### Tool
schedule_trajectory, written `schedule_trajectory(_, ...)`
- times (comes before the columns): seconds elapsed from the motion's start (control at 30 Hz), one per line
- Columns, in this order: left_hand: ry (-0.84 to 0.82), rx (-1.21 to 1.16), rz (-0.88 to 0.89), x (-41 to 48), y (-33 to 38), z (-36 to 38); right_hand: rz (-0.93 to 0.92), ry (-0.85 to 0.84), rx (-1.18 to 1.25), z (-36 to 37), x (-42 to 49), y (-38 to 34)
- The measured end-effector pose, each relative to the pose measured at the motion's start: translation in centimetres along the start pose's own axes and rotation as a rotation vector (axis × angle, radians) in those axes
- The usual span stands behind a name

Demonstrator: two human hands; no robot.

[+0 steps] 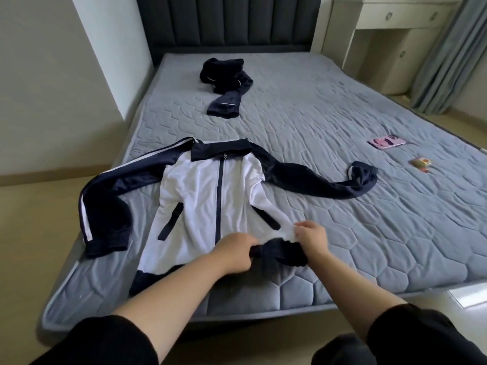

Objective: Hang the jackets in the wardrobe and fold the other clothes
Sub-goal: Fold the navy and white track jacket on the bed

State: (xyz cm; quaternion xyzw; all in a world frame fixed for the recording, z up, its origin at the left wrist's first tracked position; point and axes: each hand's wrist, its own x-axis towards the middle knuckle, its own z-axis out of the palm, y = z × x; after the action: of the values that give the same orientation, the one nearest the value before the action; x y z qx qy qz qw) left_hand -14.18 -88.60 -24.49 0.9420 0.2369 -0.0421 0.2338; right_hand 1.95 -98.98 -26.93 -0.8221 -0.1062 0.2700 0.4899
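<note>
A white and navy zip jacket (203, 196) lies face up near the foot of the grey quilted bed (369, 233), its sleeves spread out to both sides. My left hand (234, 251) grips the navy hem band at the jacket's bottom. My right hand (312, 239) pinches the same hem further right, where white cloth meets the band. The hem between my hands is bunched up. A crumpled navy garment (225, 83) with thin white stripes lies further up the bed, toward the headboard.
A pink phone (386, 142) and a small yellow and red object (421, 163) lie on the bed's right side. A dark padded headboard (229, 22) stands at the far end. A cream desk (390, 35) and grey curtains (448, 54) are at the right.
</note>
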Motion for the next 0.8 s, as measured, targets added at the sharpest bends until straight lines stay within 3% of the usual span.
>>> schedule_trajectory(0.03,0.019,-0.115,0.01,-0.1,-0.4,-0.6,0.006,0.057,0.004,-0.6,-0.1,0.0)
schedule_trajectory(0.1,-0.15,-0.237,0.032,-1.0,-0.8,-1.0,-0.029,-0.091,-0.433,-1.4,-0.8,-0.1)
schedule_trajectory(0.17,-0.461,-0.121,0.091,-2.2,-1.2,-0.1,0.017,-0.29,-0.919,-1.7,-1.6,0.4)
schedule_trajectory(0.23,-0.526,-0.098,0.117,-3.1,-1.7,1.0,0.034,-0.3,-1.009,-1.3,-2.3,1.2)
schedule_trajectory(0.33,-0.212,-0.352,-0.046,-3.5,-2.4,0.9,-0.127,-0.151,-0.889,0.5,-3.2,0.5)
schedule_trajectory(0.4,0.075,-0.152,-0.134,-3.4,-4.1,0.4,-0.145,-0.139,-0.809,1.5,-3.3,0.1)
schedule_trajectory(0.47,0.29,0.102,-0.279,-3.8,-6.9,0.0,-0.036,-0.147,-0.757,1.6,-2.9,-0.1)
schedule_trajectory(0.53,0.363,0.178,-0.537,-4.9,-10.1,-0.2,0.079,-0.161,-0.672,1.3,-2.4,-0.2)
schedule_trajectory(0.63,0.313,-0.039,-0.91,-7.2,-13.5,-0.2,0.118,-0.162,-0.662,1.5,-2.4,-0.4)
schedule_trajectory(0.8,0.469,-0.598,-0.827,-9.0,-15.8,0.4,-0.003,-0.111,-0.744,2.7,-2.0,0.7)
